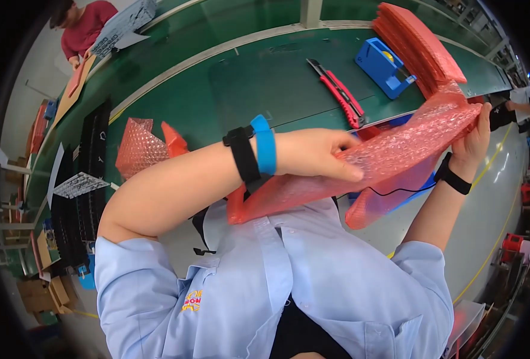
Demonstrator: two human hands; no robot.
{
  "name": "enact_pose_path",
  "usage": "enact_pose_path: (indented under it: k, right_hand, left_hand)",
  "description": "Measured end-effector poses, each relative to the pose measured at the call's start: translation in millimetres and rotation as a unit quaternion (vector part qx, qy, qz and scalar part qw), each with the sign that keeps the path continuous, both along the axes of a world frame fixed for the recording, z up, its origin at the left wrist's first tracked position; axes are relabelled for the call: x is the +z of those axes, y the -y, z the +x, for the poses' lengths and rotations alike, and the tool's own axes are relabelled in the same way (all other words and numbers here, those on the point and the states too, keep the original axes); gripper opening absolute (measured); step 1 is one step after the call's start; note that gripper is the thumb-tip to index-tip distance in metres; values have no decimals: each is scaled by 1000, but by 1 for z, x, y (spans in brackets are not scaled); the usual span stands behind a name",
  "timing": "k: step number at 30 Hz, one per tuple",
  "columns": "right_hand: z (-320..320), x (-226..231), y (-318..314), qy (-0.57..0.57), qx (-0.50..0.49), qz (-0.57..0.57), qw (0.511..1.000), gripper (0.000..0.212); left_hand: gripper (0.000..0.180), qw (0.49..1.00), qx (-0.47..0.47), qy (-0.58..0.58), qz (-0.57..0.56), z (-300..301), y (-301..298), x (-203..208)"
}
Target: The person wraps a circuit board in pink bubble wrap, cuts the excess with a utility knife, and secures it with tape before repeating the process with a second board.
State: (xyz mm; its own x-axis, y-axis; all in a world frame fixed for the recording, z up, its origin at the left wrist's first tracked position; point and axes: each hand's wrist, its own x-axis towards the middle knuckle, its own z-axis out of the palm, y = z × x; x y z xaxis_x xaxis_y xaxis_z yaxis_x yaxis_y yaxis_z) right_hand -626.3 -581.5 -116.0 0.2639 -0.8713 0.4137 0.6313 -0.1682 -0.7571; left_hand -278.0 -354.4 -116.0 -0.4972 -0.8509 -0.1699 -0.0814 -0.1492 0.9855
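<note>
Diagonally, the long red translucent bubble-wrap sheet [403,143] stretches beside the near edge of the green bench [247,90], from the light-blue shirt [235,269] up to the right hand [471,140] gripping its right end, while the left hand [319,155] touches its middle, whether gripping I cannot tell.

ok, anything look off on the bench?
Just the red cutter: it lies loose and slanted, its handle end at the near edge of the green bench, where it could perhaps get knocked off. No spill or obvious damage visible.
</note>
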Motion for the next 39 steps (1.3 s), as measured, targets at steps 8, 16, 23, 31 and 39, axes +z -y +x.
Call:
enact_pose_path:
  k: [8, 16, 23, 31, 39]
  right_hand:
    - [-20, -23, -20, -215, -203, -91, 951, 19]
    - [0, -3, -52, -470, -120, -69, 872, 26]
    - [-23, -1, -32, -337, -259, -55, 903, 31]
    - [-44, -9, -31, -416, -430, -52, 800, 29]
    - [96, 46, -129, -371, -42, -374, 849, 88]
  left_hand:
    - [34, 966, -84, 242, -8, 95, -31, 48]
    - [34, 907, 23, 394, -147, 199, -104, 83]
    - [20, 971, -4, 167, -173, 117, -123, 98]
    - [21, 777, 232, 446, -379, 138, -91, 75]
    - [18, 941, 262, 159, -145, 70, -81, 89]
